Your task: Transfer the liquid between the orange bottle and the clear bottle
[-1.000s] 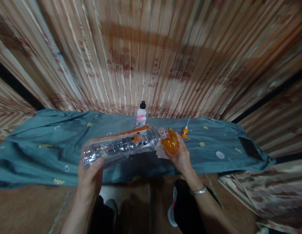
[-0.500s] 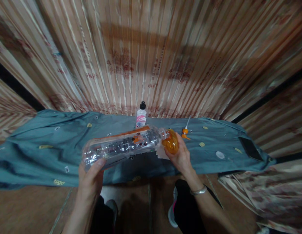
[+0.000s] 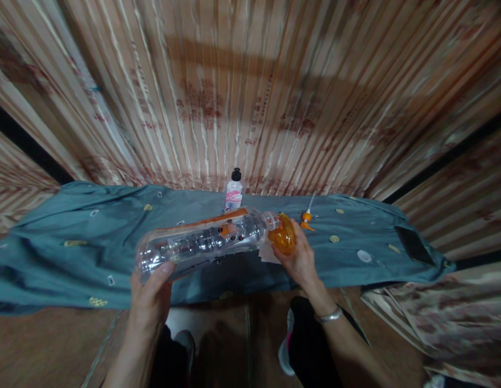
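My left hand (image 3: 153,285) is closed around the base of a large clear plastic bottle (image 3: 205,240) with an orange-printed label. The bottle lies nearly level in the air, its neck tilted slightly up toward the right. In my right hand (image 3: 299,256) is a small amber bottle (image 3: 283,235), gripped from its right side. The two bottle mouths meet neck to neck; whether any liquid passes between them I cannot tell. An orange pump top (image 3: 306,217) with a pale tube lies on the cloth just beyond my right hand.
A teal patterned cloth (image 3: 112,231) covers the low table. Behind the clear bottle stands a small bottle with a black cap and pink label (image 3: 234,195). A white disc (image 3: 364,256) and a dark phone-like slab (image 3: 413,245) lie at the right. Pleated curtains (image 3: 234,108) hang behind.
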